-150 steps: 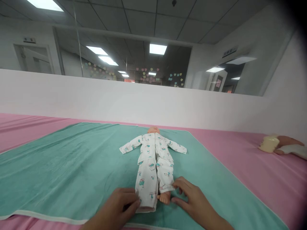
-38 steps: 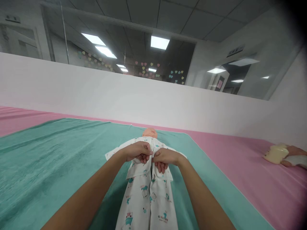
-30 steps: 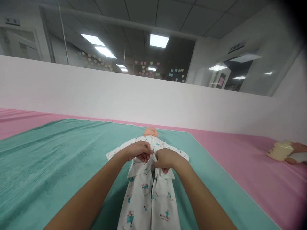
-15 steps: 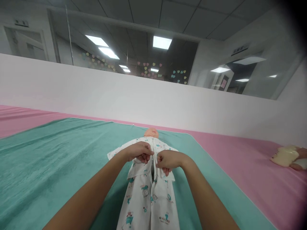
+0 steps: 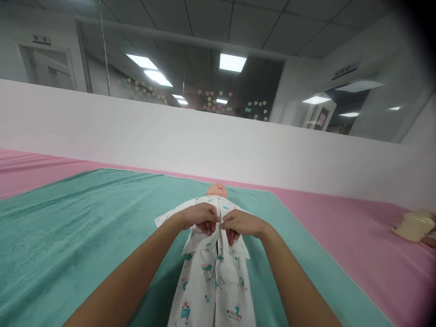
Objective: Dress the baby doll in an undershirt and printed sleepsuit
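Observation:
A baby doll (image 5: 217, 189) lies on its back, its head away from me, dressed in a white printed baby shirt (image 5: 200, 244). White printed trousers (image 5: 200, 290) stretch toward me below the shirt hem. My left hand (image 5: 203, 217) pinches the left front edge of the shirt near the middle of the chest. Opposite it, my right hand (image 5: 240, 224) pinches the other front edge, and the two sets of fingertips nearly touch. Whatever small fastening may be between the fingers is too small to make out.
Beneath the doll spreads a green cloth (image 5: 102, 218) over a pink sheet (image 5: 323, 218). At the far right lies a cream-coloured object (image 5: 413, 225), partly cut off. A white wall (image 5: 170, 136) with glass above it stands behind.
My right hand has moved up and left, closer to my left hand, drawing the shirt's two front edges together. The view has shifted slightly.

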